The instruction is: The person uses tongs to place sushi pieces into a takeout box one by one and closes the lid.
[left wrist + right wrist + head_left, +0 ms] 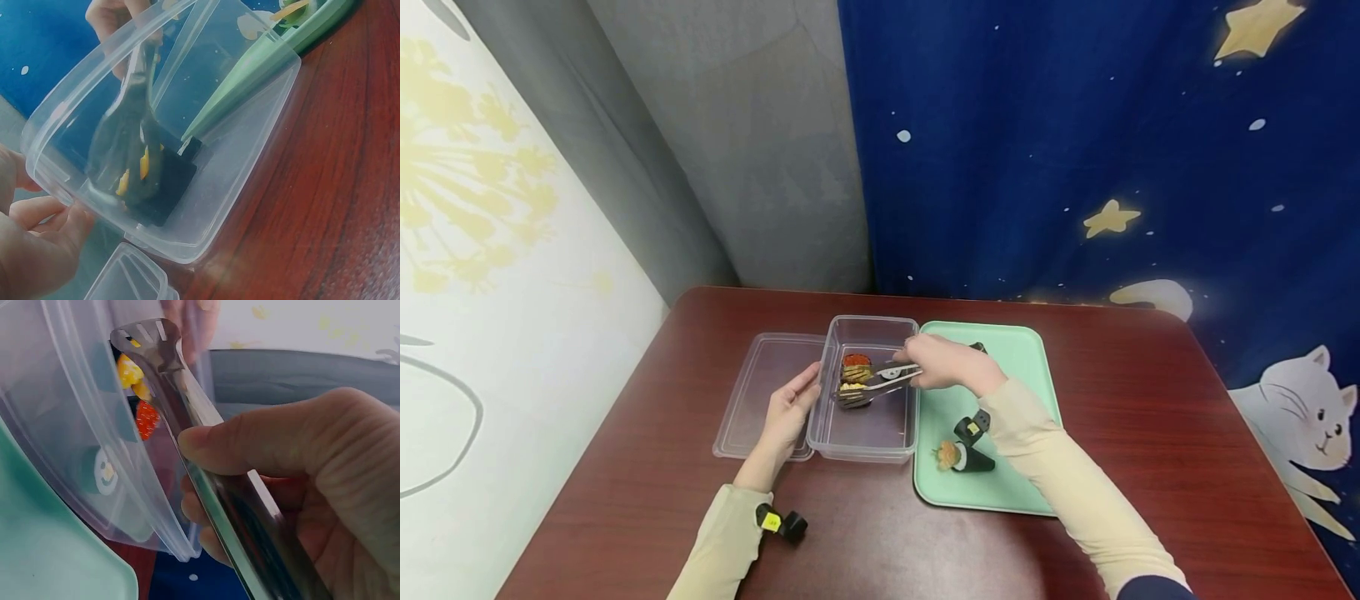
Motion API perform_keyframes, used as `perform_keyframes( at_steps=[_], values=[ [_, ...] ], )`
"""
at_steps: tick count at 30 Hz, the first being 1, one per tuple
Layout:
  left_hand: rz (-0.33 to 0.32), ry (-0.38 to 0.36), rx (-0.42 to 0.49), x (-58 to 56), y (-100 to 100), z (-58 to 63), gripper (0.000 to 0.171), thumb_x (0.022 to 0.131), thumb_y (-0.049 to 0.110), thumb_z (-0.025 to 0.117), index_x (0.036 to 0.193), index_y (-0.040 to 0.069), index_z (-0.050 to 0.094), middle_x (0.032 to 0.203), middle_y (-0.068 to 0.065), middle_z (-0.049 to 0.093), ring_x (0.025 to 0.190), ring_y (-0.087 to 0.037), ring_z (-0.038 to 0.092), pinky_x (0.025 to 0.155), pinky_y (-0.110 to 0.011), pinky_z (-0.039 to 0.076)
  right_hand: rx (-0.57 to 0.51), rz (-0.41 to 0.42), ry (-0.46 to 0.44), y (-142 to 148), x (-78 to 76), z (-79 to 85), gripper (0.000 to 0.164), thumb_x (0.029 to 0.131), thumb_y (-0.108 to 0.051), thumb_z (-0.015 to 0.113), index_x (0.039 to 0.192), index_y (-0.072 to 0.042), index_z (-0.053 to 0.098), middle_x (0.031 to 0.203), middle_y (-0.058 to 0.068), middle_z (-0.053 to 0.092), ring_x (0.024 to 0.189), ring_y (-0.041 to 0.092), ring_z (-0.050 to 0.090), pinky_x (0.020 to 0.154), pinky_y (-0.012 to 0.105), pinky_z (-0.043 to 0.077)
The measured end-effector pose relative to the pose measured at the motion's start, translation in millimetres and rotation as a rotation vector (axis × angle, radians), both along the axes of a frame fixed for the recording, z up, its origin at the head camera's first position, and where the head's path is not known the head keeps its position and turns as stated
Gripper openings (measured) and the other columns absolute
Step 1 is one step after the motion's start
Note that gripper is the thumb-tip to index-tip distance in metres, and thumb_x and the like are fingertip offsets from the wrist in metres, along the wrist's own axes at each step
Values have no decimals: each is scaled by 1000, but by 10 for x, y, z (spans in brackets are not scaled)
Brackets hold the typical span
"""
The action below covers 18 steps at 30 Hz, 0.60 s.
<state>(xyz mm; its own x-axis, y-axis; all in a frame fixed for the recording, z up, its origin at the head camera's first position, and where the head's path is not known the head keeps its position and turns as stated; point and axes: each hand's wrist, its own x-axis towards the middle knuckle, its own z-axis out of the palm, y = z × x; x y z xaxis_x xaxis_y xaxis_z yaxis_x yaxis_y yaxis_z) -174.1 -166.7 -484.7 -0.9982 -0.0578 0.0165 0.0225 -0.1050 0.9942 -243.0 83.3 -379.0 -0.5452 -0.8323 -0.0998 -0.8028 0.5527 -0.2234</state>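
My right hand (943,362) grips metal tongs (206,481), with the thumb along one arm. The slotted tips of the tongs reach into a clear plastic container (865,433), around a piece of toy sushi with a yellow topping (129,372). Beside it lies a red-topped sushi piece (855,360). A round roll with a white face (106,472) shows through the container's wall. My left hand (790,408) touches the container's left side, its fingertips (78,219) against the wall just below the rim.
A clear lid (748,400) lies on the brown table (625,500), left of the container and partly under it. Right of the container is a light green tray (940,492), bearing a cone-shaped hand roll (976,459). Another dark piece (977,347) is mostly behind my right hand.
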Motion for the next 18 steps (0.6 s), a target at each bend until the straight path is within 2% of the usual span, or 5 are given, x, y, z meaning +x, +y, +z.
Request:
perform_keyframes(
  at_steps=[4,8,11,15,18],
  values=[
    [2,-1,6,5,4,1,42,92,-11,45,134,-14,39,140,-24,38,130,-34,35,97,-13,39,-89,-7,5,169,20,6,45,78,-7,69,120,5,60,108,16,63,98,27,58,84,37,50],
    [0,-14,-4,3,1,-1,43,93,-10,45,135,-13,39,142,-22,38,132,-29,35,101,-16,36,-175,-23,-16,350,58,18,52,79,-9,70,126,5,54,116,15,59,102,27,57,88,39,49],
    [2,-20,-6,3,1,-4,43,93,-9,46,135,-11,39,142,-20,39,132,-28,35,102,-16,36,-227,-49,-23,486,94,18,55,79,-11,71,128,6,53,118,16,58,102,26,57,86,39,50],
    [10,-18,5,7,5,-2,42,93,-9,46,135,-11,40,141,-19,40,131,-28,37,100,-15,37,-278,-110,-41,673,144,-6,60,79,-13,73,131,6,49,129,19,53,115,30,52,93,44,47],
    [11,-10,1,10,7,-5,42,93,-9,46,134,-12,41,141,-21,40,130,-29,37,98,-13,38,-304,-146,-49,820,191,-39,63,80,-14,73,133,6,47,131,20,51,119,32,49,95,46,45]
  ],
)
